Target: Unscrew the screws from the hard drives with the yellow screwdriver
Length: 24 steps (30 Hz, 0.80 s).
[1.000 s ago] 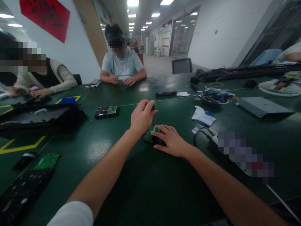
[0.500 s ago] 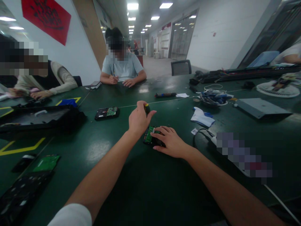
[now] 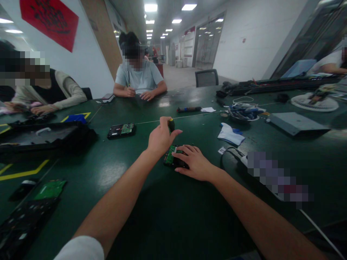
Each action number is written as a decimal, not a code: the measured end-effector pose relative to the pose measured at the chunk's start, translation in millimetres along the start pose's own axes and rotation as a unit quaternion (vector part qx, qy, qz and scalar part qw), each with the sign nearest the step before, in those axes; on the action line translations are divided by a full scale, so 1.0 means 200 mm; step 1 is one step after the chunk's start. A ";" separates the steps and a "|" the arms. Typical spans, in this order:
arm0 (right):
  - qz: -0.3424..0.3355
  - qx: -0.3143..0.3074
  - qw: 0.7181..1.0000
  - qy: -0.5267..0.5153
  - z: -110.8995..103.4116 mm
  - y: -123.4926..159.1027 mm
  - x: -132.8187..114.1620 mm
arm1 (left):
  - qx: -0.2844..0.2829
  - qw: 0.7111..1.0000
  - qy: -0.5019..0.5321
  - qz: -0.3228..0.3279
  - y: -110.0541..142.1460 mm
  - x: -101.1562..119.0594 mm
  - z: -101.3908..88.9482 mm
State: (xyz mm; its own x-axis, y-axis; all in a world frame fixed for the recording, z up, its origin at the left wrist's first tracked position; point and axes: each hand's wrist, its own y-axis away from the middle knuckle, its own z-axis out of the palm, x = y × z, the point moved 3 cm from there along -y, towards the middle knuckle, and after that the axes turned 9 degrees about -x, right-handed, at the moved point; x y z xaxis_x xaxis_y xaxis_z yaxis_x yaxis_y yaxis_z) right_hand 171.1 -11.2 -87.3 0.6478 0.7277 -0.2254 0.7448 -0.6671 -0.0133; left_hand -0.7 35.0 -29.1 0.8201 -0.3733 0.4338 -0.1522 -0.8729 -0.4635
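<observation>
Glove [image 3: 230, 135] and blurred strip [image 3: 276, 177] are lying to the right of the right hand [image 3: 195, 164], while a grey box [image 3: 298, 123] is resting farther right on the worktop [image 3: 173, 224]. A second drive [image 3: 121, 130] is sitting left of the left hand [image 3: 159, 137], with a black tray [image 3: 46, 137] standing farther left. A person [image 3: 139, 77] is sitting beyond both hands.

The drive [image 3: 170, 156] is lying flat on the worktop, under the right hand and just below the left. It is showing a green board with a pale patch, beside a dark part; the right hand is covering much of it. Its long axis seems to be running left to right, the green end pointing leftward, out past the right fingers.

The right hand is spreading its fingers over the drive. The left is curling its fingers round a dark, yellow-topped handle [image 3: 171, 125], its thumb sticking out.
</observation>
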 end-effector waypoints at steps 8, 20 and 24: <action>-0.003 0.005 1.000 -0.002 0.01 0.00 0.00 | 0.046 0.994 -0.025 0.095 0.00 0.06 -0.05; 0.001 -0.006 1.000 -0.002 -0.01 0.00 -0.01 | 0.014 1.000 0.015 0.014 0.00 0.01 -0.01; 0.002 -0.005 1.000 -0.005 0.00 0.00 0.00 | 0.044 0.995 0.044 0.080 0.00 0.03 -0.03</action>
State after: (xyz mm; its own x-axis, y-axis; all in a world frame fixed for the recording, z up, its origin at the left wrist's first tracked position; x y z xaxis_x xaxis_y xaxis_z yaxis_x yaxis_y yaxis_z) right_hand 170.3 -11.2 -87.1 0.6496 0.7227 -0.2359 0.7432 -0.6691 -0.0031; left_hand 1.1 30.0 -21.7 0.7375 -0.5347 0.4125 -0.2245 -0.7703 -0.5969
